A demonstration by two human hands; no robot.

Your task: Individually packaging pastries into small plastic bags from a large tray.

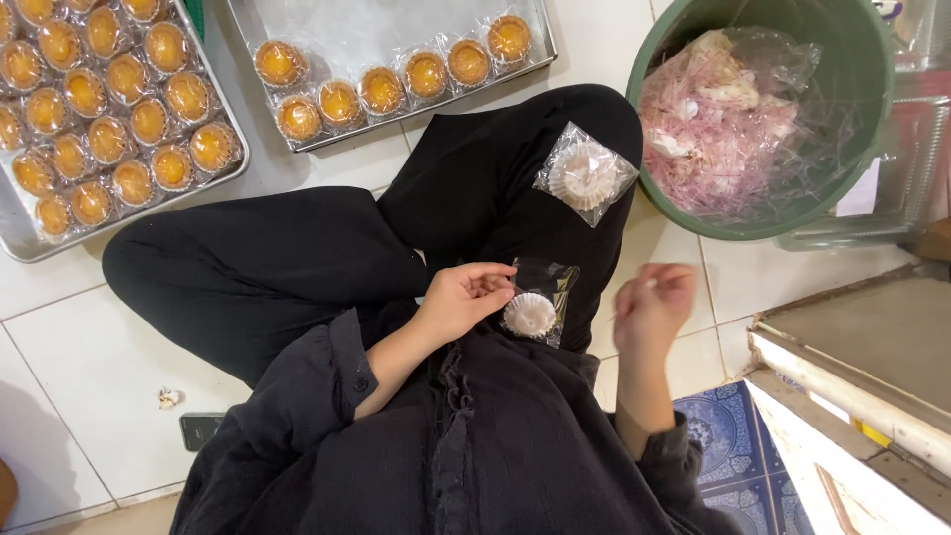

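On the white tiled floor (89, 347), two metal trays are laid out: a left tray (20, 233) packed with wrapped orange tarts (149, 121), and an upper tray (396, 30) carrying a single curved row of them. A green bucket (852, 129) filled with pink and clear plastic scraps is set at the upper right. Black-clad crossed legs (267, 267) fill the middle, and one clear bag with a white paper cup (585, 173) is rested on the knee. A second clear bag with a white paper cup (535, 307) is held on the lap, its top edge pinched by the closed fingers of the left hand (464, 297). The right hand (654, 302) is blurred beside it; its fingers appear curled, though whether anything is gripped cannot be told. The bag on the knee could be tipped to the floor by any shift of the leg, and the pinched bag could slip, since only its edge is held.
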